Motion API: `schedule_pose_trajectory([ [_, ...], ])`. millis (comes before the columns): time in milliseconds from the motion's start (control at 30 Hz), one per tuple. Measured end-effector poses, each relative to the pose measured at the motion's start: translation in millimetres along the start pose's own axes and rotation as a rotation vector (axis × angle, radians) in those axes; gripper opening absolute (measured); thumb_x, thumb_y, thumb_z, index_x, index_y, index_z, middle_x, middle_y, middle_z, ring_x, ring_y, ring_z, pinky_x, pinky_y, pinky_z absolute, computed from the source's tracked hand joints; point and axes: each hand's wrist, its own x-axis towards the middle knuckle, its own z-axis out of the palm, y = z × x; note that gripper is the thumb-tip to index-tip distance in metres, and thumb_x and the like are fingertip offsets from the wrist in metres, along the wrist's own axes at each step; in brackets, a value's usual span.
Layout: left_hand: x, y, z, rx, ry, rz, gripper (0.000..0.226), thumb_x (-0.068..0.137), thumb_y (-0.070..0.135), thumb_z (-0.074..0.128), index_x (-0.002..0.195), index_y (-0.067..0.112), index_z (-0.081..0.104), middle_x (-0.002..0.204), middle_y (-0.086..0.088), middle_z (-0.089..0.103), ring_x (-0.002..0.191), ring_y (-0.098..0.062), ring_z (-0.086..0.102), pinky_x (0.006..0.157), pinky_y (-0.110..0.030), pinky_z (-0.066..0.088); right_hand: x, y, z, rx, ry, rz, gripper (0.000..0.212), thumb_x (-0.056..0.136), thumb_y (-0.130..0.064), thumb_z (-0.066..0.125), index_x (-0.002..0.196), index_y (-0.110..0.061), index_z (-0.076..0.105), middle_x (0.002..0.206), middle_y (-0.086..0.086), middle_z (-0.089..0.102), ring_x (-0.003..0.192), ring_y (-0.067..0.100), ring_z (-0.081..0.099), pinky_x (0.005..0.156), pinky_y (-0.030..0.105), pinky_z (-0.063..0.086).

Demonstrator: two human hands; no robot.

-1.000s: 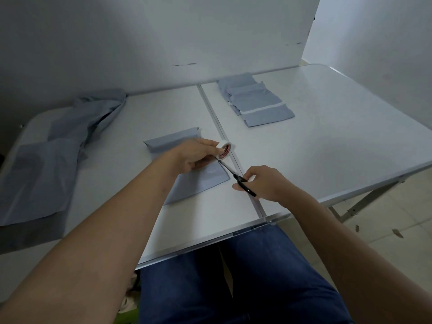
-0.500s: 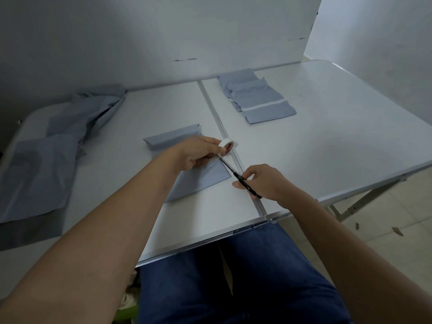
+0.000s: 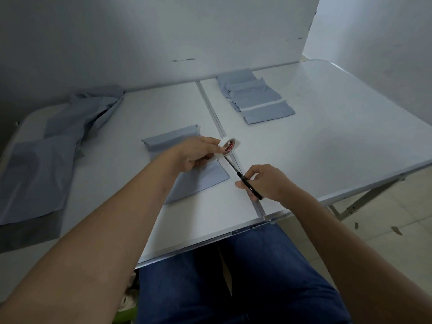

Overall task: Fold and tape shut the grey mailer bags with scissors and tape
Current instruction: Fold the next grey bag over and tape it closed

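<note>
From the head camera, the person sits at a white folding table (image 3: 327,136), legs in blue jeans (image 3: 257,277) tucked under its near edge. The left hand (image 3: 196,154) grips a roll of white tape (image 3: 229,145) between thumb and fingers, holding it just above the right edge of a folded grey mailer bag (image 3: 198,181) that lies flat near the table's centre seam. A short strip of tape runs from the roll down toward the bag. The right hand (image 3: 264,183) is curled round the black handles of a pair of scissors (image 3: 243,177), whose blades point up and left at the strip just below the roll; whether the blades are parted is too small to tell. Farther back on the right half of the table lies a stack of folded mailer bags (image 3: 254,99), the nearest one crossed by a white tape line. On the left side, a heap of unfolded grey bags (image 3: 46,160) spreads to the table's edge.
</note>
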Motion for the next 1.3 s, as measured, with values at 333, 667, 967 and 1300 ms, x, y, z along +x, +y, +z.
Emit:
schedule_pose_trajectory([
  [333, 8, 11, 9, 0.220, 0.117, 0.274, 0.028, 0.082, 0.022, 0.075, 0.109, 0.021, 0.073, 0.094, 0.006, 0.066, 0.080, -0.004, 0.057, 0.071, -0.016, 0.042, 32, 7, -43, -0.514, 0.329, 0.073, 0.019, 0.089, -0.025, 0.056, 0.089, -0.007, 0.059, 0.077, 0.007, 0.057, 0.067, 0.026, 0.057, 0.056, 0.026, 0.042],
  [667, 32, 9, 51, 0.857, 0.173, 0.531, 0.028, 0.091, 0.023, 0.064, 0.118, 0.019, 0.069, 0.098, -0.003, 0.044, 0.082, -0.018, 0.050, 0.077, -0.029, 0.042, 56, 14, -72, -0.654, 0.426, 0.156, 0.017, 0.089, -0.027, 0.054, 0.083, -0.011, 0.057, 0.079, 0.007, 0.050, 0.091, 0.028, 0.051, 0.067, 0.029, 0.039],
  [967, 20, 16, 37, 0.908, 0.214, 0.578, 0.029, 0.089, 0.013, 0.060, 0.116, 0.024, 0.068, 0.109, -0.003, 0.055, 0.094, -0.019, 0.058, 0.086, -0.033, 0.047, 64, 30, -58, -0.423, 0.618, -0.160, 0.029, 0.090, -0.010, 0.053, 0.118, -0.012, 0.061, 0.117, 0.010, 0.049, 0.107, 0.029, 0.049, 0.079, 0.037, 0.044],
  [1300, -54, -68, -4, 0.842, 0.499, 0.521, 0.037, 0.094, 0.002, 0.050, 0.129, 0.008, 0.060, 0.135, -0.007, 0.057, 0.127, -0.022, 0.051, 0.108, -0.021, 0.028, 36, 2, 57, -0.341, 0.294, -0.774, 0.037, 0.089, 0.002, 0.048, 0.121, -0.009, 0.062, 0.117, 0.003, 0.060, 0.110, 0.019, 0.052, 0.094, 0.033, 0.047],
])
